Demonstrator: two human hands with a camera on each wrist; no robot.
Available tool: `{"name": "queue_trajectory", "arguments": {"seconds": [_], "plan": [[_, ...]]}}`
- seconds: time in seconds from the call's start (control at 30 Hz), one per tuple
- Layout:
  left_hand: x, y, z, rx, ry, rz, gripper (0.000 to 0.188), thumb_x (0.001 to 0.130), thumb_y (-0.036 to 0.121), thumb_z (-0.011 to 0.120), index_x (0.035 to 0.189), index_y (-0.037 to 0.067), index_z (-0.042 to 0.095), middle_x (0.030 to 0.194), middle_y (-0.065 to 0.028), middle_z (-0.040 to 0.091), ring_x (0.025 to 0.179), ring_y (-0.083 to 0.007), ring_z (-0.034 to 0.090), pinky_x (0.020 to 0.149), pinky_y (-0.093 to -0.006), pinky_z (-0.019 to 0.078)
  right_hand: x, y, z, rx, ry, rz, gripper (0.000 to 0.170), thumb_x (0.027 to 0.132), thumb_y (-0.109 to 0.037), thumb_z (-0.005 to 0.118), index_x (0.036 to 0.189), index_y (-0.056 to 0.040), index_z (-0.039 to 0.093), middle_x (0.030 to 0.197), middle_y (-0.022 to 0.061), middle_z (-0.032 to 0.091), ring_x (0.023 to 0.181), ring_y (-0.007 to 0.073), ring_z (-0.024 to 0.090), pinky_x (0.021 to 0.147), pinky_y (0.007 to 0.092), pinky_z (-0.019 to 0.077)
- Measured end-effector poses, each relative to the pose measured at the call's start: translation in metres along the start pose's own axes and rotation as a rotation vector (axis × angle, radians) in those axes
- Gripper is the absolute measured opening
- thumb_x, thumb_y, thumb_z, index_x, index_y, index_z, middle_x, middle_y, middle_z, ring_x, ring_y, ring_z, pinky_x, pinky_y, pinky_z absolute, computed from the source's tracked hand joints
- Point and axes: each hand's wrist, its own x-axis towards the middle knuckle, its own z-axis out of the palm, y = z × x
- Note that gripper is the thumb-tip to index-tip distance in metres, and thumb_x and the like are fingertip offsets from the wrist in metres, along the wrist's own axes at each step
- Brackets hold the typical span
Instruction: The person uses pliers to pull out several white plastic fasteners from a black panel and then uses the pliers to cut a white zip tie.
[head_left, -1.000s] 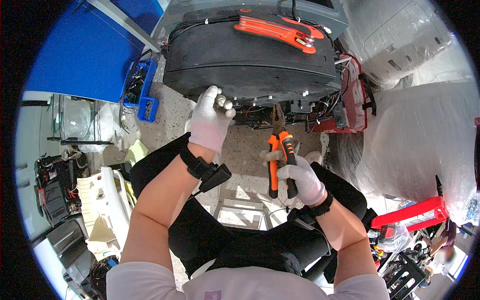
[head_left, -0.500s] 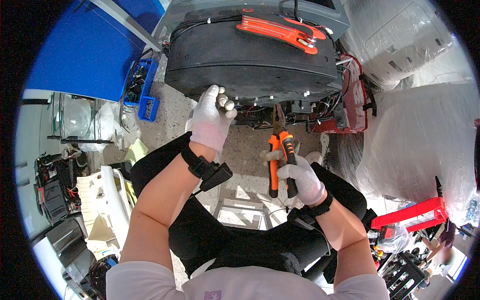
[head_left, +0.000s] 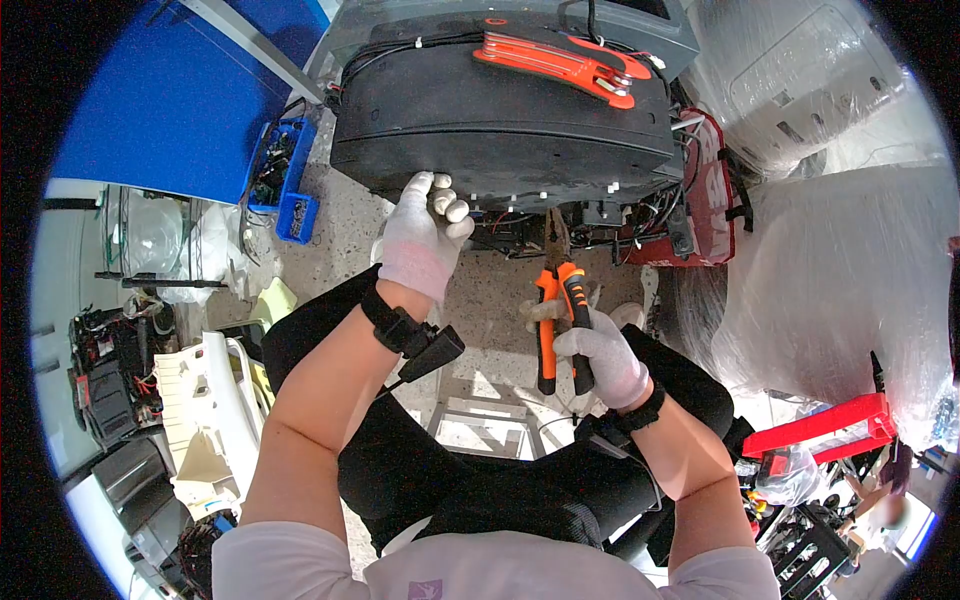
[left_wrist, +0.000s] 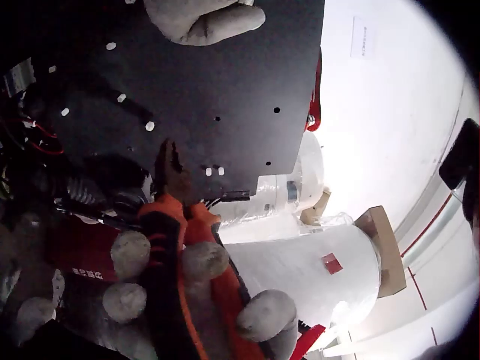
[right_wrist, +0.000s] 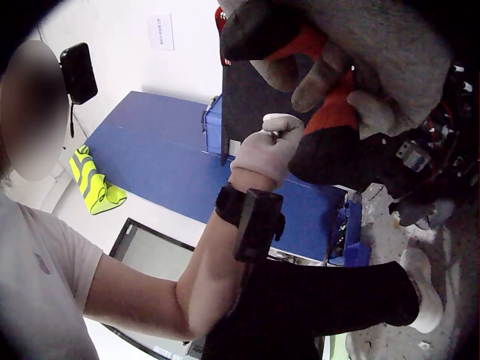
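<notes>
The right hand (head_left: 605, 355), gloved, grasps the orange-and-black pliers (head_left: 576, 295) by the handles, upper end near the lower edge of the black casing (head_left: 490, 150). The left hand (head_left: 420, 240), fingers curled, is at that edge; whether it pinches anything cannot be determined. An orange folding tool (head_left: 550, 66) lies atop the casing.

- Head view: bright and mostly crisp, bowed by fisheye distortion, with speckled black corners.
- Hard light throws bright patches and shadows across the floor (head_left: 490, 335); plastic wrap (head_left: 840, 270) glares.
- Left wrist view: dim black panel (left_wrist: 225, 82) against a washed-out white wall (left_wrist: 390, 105).
- Right wrist view: shaded, soft-focused gloved right hand (right_wrist: 394, 60).
</notes>
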Motion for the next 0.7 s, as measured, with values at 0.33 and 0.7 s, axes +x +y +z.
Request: {"name": "queue_trajectory", "arguments": {"seconds": [0.33, 0.7], "plan": [[-0.011, 0.003, 0.012, -0.023, 0.055, -0.043, 0.025, 0.093, 0.027, 0.045, 0.082, 0.006, 0.052, 0.060, -0.0010, 0.042, 0.055, -0.0150, 0.044, 0.045, -0.0247, 0.0351, -0.001, -0.002, 0.002, 0.017, 0.025, 0.025, 0.042, 0.069, -0.016, 0.050, 0.107, -0.0007, 0.059, 0.109, 0.0116, 0.054, 0.111, 0.0215, 0.047, 0.095, 0.0298, 0.0329], [0.003, 0.007, -0.010, -0.065, -0.165, -0.094, 0.024, 0.094, 0.024, 0.042, 0.081, 0.007, 0.050, 0.061, -0.0009, 0.042, 0.052, -0.0153, 0.043, 0.044, -0.0263, 0.0353, 0.000, 0.001, 0.000, 0.087, -0.005, -0.016, 0.040, 0.073, -0.010, 0.052, 0.112, -0.0005, 0.058, 0.092, 0.0029, 0.052, 0.081, 0.0126, 0.048, 0.077, 0.0236, 0.0398]]}}
